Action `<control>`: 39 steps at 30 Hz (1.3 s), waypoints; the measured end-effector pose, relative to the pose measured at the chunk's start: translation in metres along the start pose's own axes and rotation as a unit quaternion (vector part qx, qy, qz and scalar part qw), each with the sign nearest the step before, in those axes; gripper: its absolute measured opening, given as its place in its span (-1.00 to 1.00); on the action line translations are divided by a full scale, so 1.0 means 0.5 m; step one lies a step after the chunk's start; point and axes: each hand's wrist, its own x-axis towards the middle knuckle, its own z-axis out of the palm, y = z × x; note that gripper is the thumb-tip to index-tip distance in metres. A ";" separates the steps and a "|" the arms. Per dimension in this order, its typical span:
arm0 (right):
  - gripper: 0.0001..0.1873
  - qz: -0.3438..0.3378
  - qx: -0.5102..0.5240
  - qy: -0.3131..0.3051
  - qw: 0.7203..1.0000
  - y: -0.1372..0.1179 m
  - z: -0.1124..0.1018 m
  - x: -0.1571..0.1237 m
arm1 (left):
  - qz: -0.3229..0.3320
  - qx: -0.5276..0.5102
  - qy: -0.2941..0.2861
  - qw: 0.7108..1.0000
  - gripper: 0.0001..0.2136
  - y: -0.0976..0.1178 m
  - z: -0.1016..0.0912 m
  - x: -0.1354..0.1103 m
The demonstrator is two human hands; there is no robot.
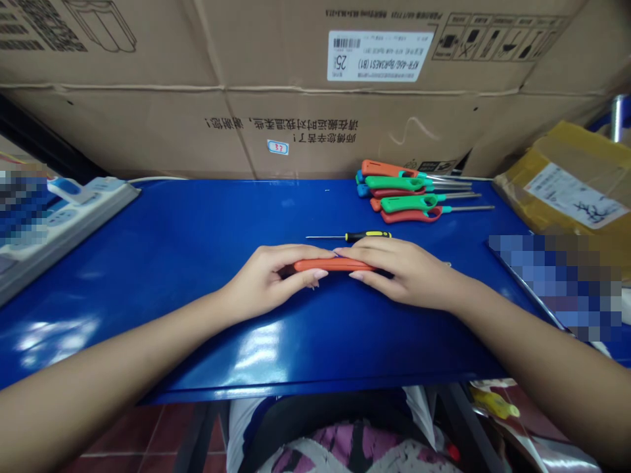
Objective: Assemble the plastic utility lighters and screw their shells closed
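An orange long-nosed lighter (335, 264) lies crosswise between my two hands, edge toward me. My left hand (269, 276) is closed around its left end, thumb along the near side and fingers over the far side. Around its right part my right hand (409, 269) is closed the same way, hiding the trigger and most of the nozzle; a small metal tip shows past the wrist. The fingertips of both hands meet on top. Just beyond them a small screwdriver (367, 236) with a black and yellow handle rests on the blue table (197, 223), its shaft pointing left.
Several orange and green long-nosed lighters (409, 203) are piled at the back right. A large cardboard box (172, 131) walls off the back. A white power strip (73, 220) stands on the left, and a yellow-taped parcel (557, 157) on the right. The table's front edge is near my lap.
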 end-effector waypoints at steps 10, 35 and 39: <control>-0.74 -0.008 0.014 0.051 0.999 -0.008 0.015 0.000 | 0.012 0.049 0.016 0.999 -0.74 0.016 0.011 -0.007; -0.72 0.038 -0.073 -0.023 0.996 0.021 -0.032 -0.013 | -0.099 -0.092 0.093 0.986 -0.81 0.012 -0.009 0.010; -0.72 0.040 -0.061 -0.030 0.997 0.021 -0.036 -0.015 | -0.120 -0.124 0.095 0.980 -0.83 0.010 -0.007 0.010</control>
